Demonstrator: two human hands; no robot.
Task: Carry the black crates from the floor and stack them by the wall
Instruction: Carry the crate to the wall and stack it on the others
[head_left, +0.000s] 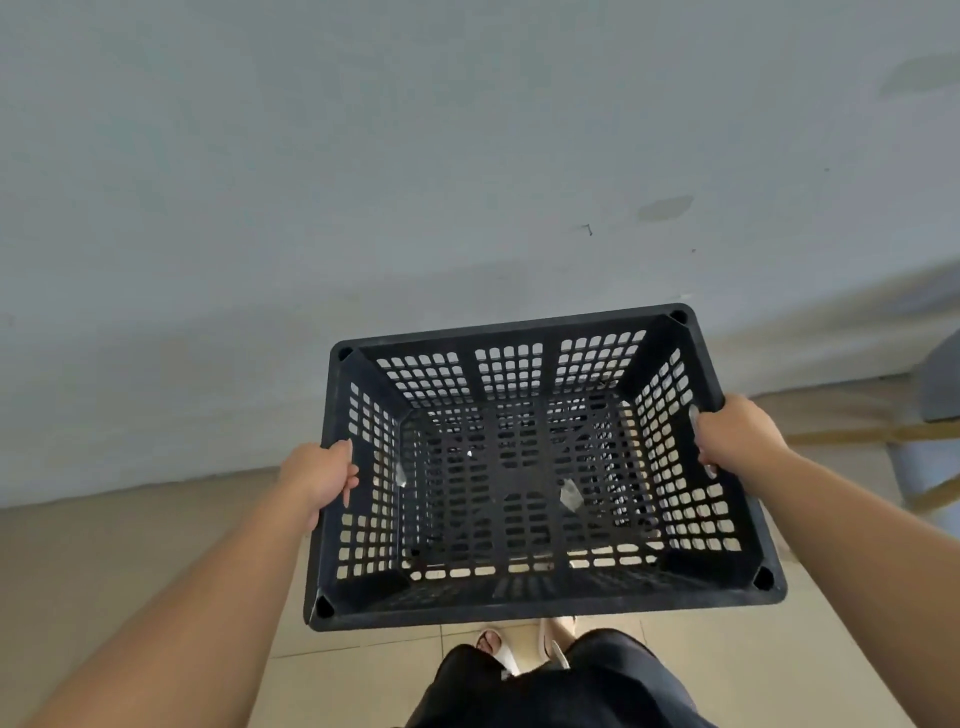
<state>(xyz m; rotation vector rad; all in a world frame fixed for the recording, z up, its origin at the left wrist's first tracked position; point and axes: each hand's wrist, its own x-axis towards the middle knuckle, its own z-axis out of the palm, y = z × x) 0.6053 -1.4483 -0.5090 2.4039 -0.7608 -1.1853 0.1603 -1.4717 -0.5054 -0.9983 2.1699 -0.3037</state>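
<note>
A black plastic crate (524, 605) with perforated walls and floor is held in the air in front of me, open side up and slightly tilted. My left hand (319, 475) grips its left rim. My right hand (735, 434) grips the right rim at the handle slot. The crate is empty apart from a small scrap of label on its floor. It hangs above the tiled floor, a short way from the wall.
A pale grey-blue wall (415, 182) fills the upper view and meets the beige tiled floor (130, 545). At the right edge stands a grey piece of furniture with yellowish legs (930, 431). My legs and sandalled feet (491, 644) show below the crate.
</note>
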